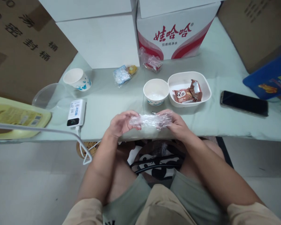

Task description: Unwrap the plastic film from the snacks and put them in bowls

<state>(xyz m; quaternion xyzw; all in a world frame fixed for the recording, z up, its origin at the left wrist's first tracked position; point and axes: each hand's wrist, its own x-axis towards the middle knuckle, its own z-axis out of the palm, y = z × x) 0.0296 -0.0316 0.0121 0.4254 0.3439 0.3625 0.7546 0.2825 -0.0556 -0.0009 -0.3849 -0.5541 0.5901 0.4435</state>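
Observation:
Between my two hands a crumpled clear plastic wrap point(148, 120) is stretched sideways, just above the table's front edge. My left hand point(124, 122) grips its left end with the fingers curled round it. At the other end, my right hand point(175, 122) pinches the plastic. Right behind my hands stands a white paper cup point(155, 90) with something pale inside, too blurred to name. Beside that cup, a white plastic tub point(201, 97) holds brown snack packets point(184, 95).
At the left are another paper cup point(77, 79), a clear plastic lid point(49, 95), a power bank point(76, 113) with a cable and a yellow bottle point(21, 117). Small wrapped packets point(123, 75) lie before white boxes point(100, 40). A phone point(244, 103) lies at the right.

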